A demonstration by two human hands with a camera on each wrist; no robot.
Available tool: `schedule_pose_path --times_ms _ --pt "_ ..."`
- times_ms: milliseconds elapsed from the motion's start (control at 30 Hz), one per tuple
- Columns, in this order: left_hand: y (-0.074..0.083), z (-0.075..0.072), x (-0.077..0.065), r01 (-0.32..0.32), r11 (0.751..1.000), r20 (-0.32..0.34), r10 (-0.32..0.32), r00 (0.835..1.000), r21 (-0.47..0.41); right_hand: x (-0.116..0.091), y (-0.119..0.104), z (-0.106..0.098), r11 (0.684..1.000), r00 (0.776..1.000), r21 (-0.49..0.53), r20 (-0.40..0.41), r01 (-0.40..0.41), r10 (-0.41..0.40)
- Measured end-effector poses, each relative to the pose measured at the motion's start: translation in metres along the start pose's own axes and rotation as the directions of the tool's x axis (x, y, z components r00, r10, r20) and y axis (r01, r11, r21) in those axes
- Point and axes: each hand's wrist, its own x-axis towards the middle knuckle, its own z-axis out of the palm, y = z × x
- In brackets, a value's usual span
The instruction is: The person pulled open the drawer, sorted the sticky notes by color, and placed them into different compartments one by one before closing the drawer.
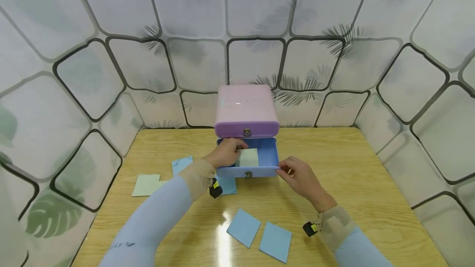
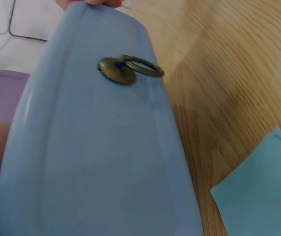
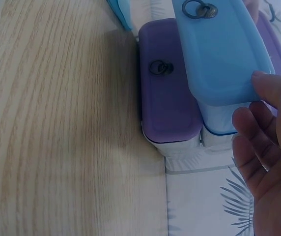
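Observation:
A small pink cabinet (image 1: 246, 102) stands at the back of the table, its blue drawer (image 1: 268, 151) pulled out below a purple one (image 1: 228, 129). My left hand (image 1: 226, 151) reaches over the drawer's left side, fingers bent at the edge of a pale green paper square (image 1: 250, 158) inside. Whether these fingers pinch the paper I cannot tell. With thumb on the front face and fingers beneath, my right hand (image 3: 273, 132) pinches the drawer's right front corner. A brass ring pull (image 2: 130, 69) hangs on the blue front.
Two blue paper squares (image 1: 243, 227) lie near the table's front. More blue paper (image 1: 227, 185) is under the drawer's left front and behind the left forearm, with pale green sheets (image 1: 146, 185) further left. Another purple drawer (image 3: 167, 98) sits closed below the blue one. Patterned cloth (image 1: 196, 65) surrounds the table.

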Motion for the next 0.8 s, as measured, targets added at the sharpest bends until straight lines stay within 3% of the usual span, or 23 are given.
schedule_pose_path --times_ms 300,800 --pt "0.0017 0.0012 0.0033 -0.018 0.990 0.026 0.015 1.000 0.142 -0.0003 -0.0001 0.0009 1.000 1.000 -0.001 -0.007 0.005 -0.005" --pt "0.0020 0.0086 0.0082 0.003 0.981 0.067 -0.016 0.998 0.194 -0.0010 -0.0003 0.0005 1.000 0.999 0.009 -0.021 0.027 -0.027"
